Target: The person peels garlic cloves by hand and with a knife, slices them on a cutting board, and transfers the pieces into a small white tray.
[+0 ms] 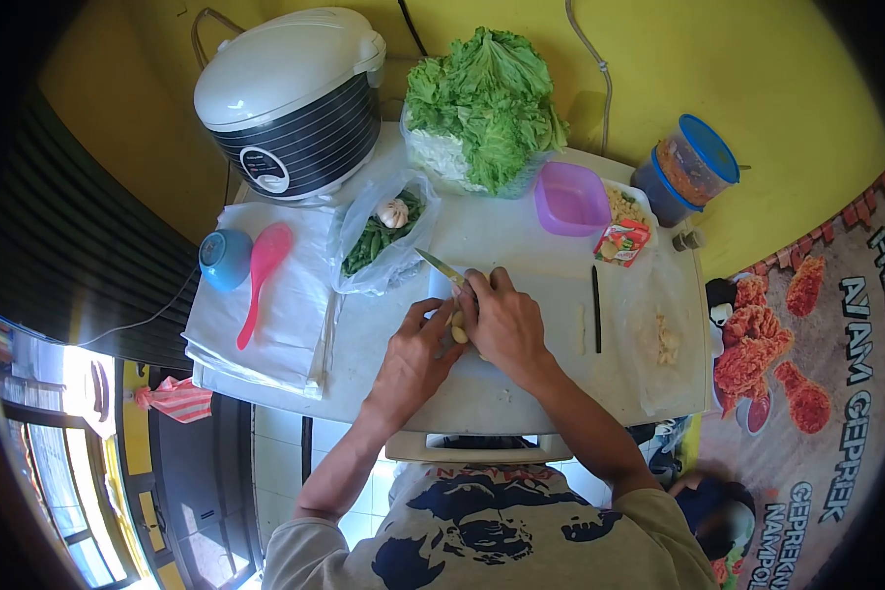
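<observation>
My right hand (507, 323) is closed around a knife (439, 265), whose blade points up and to the left. My left hand (418, 356) pinches a small pale piece that looks like a garlic clove (458, 334), and the right fingers meet it there. Both hands are over a white cutting board (551, 305), partly hidden beneath them. Just beyond the left hand, a clear plastic bag (349, 275) holds green chillies (371, 246) and a garlic bulb (393, 212).
Behind stand a rice cooker (295, 98), lettuce (487, 108) in a container, a purple bowl (570, 200) and blue-lidded tubs (696, 162). A pink rice paddle (263, 275) and blue bowl (225, 261) rest on sheets at left. Right are a black stick (596, 310) and a plastic bag (654, 369).
</observation>
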The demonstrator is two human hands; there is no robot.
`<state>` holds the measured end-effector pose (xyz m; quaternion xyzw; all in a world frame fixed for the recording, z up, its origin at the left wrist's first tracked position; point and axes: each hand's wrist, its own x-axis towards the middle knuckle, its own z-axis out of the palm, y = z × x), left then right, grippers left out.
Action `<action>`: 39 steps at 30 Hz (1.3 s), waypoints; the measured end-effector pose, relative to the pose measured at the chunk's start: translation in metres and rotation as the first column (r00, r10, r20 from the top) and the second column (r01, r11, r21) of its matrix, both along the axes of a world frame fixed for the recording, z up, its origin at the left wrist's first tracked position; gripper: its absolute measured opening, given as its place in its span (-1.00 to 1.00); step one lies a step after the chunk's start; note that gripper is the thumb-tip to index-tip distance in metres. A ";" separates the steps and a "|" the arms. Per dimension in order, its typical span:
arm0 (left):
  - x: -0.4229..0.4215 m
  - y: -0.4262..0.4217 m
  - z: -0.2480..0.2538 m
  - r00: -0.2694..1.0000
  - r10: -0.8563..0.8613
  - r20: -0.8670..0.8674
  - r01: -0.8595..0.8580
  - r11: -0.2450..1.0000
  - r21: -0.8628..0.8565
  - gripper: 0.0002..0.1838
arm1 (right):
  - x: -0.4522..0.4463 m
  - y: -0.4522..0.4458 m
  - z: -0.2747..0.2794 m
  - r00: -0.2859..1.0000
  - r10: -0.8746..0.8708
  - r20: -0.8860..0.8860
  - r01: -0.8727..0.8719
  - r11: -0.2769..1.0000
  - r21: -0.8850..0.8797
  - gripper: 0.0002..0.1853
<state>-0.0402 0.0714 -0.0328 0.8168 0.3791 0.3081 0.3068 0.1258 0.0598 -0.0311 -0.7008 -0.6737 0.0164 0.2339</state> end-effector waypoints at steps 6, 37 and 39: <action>-0.007 0.009 0.005 0.999 0.025 0.044 -0.020 0.994 -0.106 -0.40 | 0.012 0.004 0.011 0.978 0.184 -0.097 -0.188 0.982 -0.032 -0.64; -0.003 0.021 0.026 0.996 -0.086 0.020 0.088 0.988 -0.129 -0.43 | 0.054 -0.009 0.002 0.859 0.055 -0.509 -0.020 0.997 0.074 -0.79; 0.001 0.021 0.026 0.997 -0.082 -0.005 0.081 0.990 -0.112 -0.44 | 0.045 -0.004 0.008 0.912 0.058 -0.407 -0.073 0.997 -0.020 -0.78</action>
